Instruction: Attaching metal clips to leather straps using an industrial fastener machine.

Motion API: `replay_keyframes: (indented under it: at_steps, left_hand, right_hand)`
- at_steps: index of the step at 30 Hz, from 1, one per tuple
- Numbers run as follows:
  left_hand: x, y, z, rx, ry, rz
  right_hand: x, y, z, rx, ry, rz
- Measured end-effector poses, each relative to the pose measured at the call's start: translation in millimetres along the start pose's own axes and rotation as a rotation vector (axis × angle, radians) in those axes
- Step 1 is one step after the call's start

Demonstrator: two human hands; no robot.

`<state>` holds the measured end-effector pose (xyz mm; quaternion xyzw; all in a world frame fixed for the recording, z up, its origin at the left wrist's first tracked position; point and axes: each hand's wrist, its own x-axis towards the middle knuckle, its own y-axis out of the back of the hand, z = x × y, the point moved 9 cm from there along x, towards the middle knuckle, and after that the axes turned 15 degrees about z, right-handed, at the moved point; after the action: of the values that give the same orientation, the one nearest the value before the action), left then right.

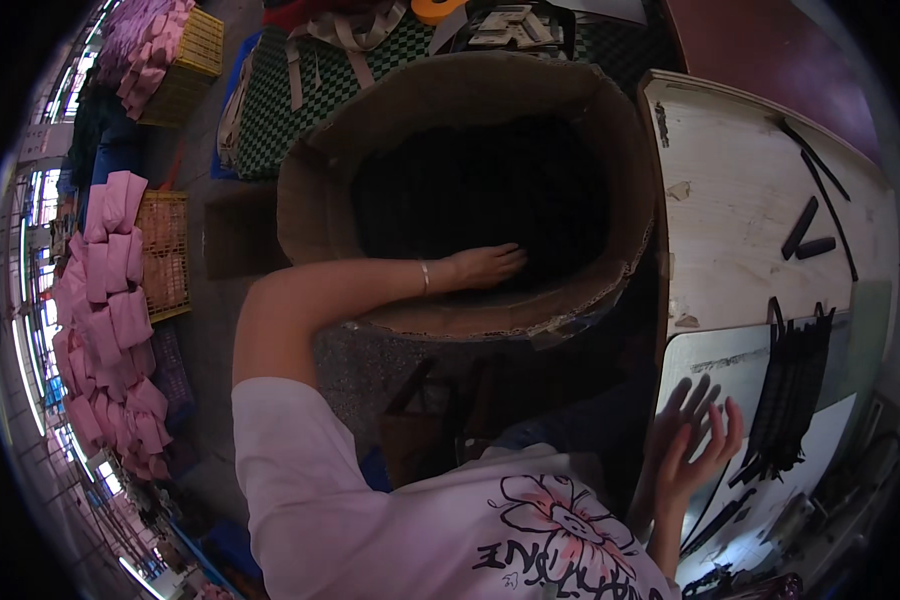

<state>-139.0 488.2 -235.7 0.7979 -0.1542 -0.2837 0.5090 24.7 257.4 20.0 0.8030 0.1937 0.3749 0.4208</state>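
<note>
My left arm, with a thin band at the wrist, reaches across into a large cardboard box (625,240). My left hand (485,266) is near the box's front inner wall, over a dark heap (470,190) too dim to make out. Its fingers look stretched out, with the tips partly lost in the dark. At the lower right, my right hand (708,450) is raised with fingers apart and nothing in it, its shadow falling on the work table (705,360). Beside that hand lies a black pleated fabric piece (795,390) with two straps.
Black strips (815,235) lie on the pale wooden tabletop (720,200) at right. Pink bundles (115,290) pile beside yellow crates (165,240) at left. A green-and-black checkered cloth (275,110) lies behind the box, near an orange tape roll (436,10).
</note>
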Motion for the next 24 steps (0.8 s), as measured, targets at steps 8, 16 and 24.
replay_keyframes:
  at_steps: [8,16,24]
  left_hand:
    - [20.9,-42.2,5.6,0.24,0.081,0.004]
    - [22.3,-43.4,0.8,-0.028,0.151,0.168]
    - [29.2,-36.8,-12.4,-0.091,0.105,0.228]
  right_hand:
    - [-2.2,-6.7,4.2,-0.002,-0.061,0.008]
    - [-2.5,-6.3,2.5,0.044,-0.056,0.025]
    - [-1.1,1.6,1.4,0.121,-0.089,0.096]
